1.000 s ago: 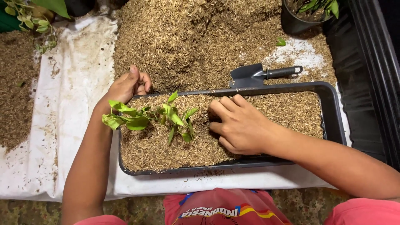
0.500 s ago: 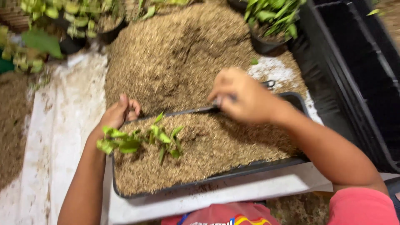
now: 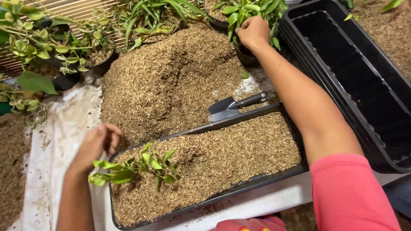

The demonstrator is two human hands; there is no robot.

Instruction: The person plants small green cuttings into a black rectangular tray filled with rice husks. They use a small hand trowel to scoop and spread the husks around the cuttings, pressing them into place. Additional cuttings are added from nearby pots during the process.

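left hand resting at the near-left corner of a long black planter tray, fingers curled loosely, just beside the tray rim and the leaves of a small green cutting — hard to tell whether anything is pinched between the fingers. cutting planted in the left end of the tray, leaves spilling over the rim toward that hand. tray filled nearly level with tan rice-husk mix, set on a white sheet spread over the ground.

right hand stretched far forward, arm crossing above the right end of the tray, fingers closed around the rim of a black pot holding a leafy green plant. pot standing at the far edge of a big heap of husk, which rises right behind the tray.

small dark hand trowel lying against the tray's far rim, blade to the left, handle pointing right, touched by neither hand.

to the right — a stack of empty black rectangular planters, well clear of the left hand, just beside the right forearm. more potted plants lined along the far left, by a slatted wall. pink sleeve at the lower right.
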